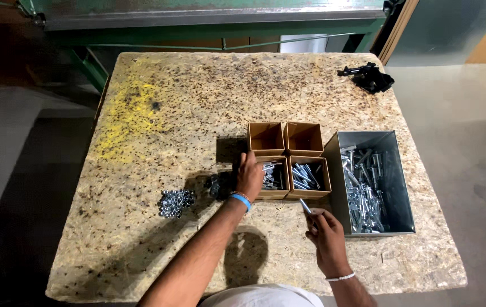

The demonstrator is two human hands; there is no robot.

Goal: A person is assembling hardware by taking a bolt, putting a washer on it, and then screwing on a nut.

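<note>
Right hand (325, 230) pinches a bolt (305, 206) just below the filled cardboard boxes (310, 177), apparently mid-sorting, while left hand (250, 175) rests loosely on the neighbouring box (273, 176), needing careful aim.

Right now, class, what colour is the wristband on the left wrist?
Blue wristband, clearest in the head view.

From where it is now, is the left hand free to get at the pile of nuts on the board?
Probably yes. The left hand rests at the near-left cardboard box, and the pile of nuts lies in the open on the board to its left, with nothing between them.
</note>
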